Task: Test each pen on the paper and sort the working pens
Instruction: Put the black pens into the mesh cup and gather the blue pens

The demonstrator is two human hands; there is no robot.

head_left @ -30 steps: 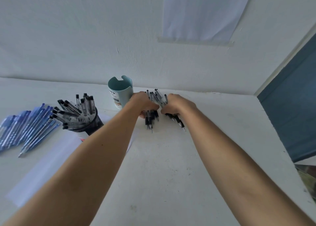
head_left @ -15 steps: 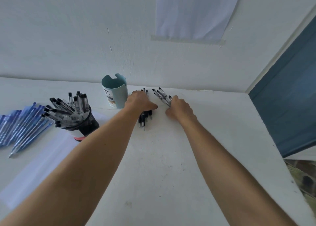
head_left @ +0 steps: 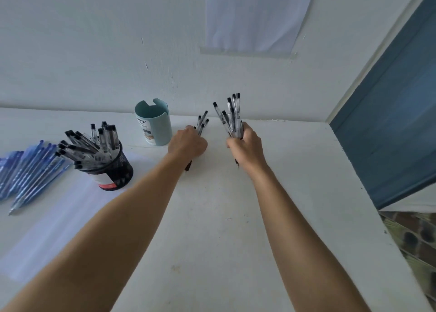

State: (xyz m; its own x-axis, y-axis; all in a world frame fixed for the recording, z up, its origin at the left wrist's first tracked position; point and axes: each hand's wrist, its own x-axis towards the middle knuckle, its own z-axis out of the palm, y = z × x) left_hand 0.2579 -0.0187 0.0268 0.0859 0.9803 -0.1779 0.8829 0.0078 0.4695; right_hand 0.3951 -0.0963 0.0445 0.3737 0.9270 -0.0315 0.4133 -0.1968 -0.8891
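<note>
Two bunches of black-capped pens, one per hand.

Right hand (head_left: 246, 146): closed round the right bunch (head_left: 230, 115) and raised off the table (head_left: 224, 241). The caps fan toward 12 o'clock, and a dark tip pokes out under the hand toward 6.

Left hand (head_left: 187, 144): knuckles up, fingers curled over the left bunch (head_left: 203, 122). The caps stick out at 1 o'clock of the hand and one dark end shows at 6. I cannot tell whether this bunch rests on the table or sits just clear of it. The hands are near each other but not touching.

Containers:
- Teal cup (head_left: 155, 122): upright at 10 o'clock of the left hand, just beside it, close to the wall. It has a notched rim and the label faces me. From my view the inside is hidden below the rim.
- Mesh cup (head_left: 115, 170): black, at 9 o'clock of the left hand and well apart from it, on the far end of the paper (head_left: 59, 217). It is packed with clear pens (head_left: 89, 144), black caps up, splayed from 9 to 12 o'clock. There is a white-and-red label at its base.

Blue pens (head_left: 30, 170) lie loose in a heap at 9 o'clock of the mesh cup, tips toward 7. I cannot tell whether they overlap the paper.

The paper runs from the mesh cup toward 7 o'clock, passing under the left forearm.

A pale sheet (head_left: 254, 16) hangs on the wall at 12 o'clock, and a blue panel (head_left: 389, 122) stands at 3.
</note>
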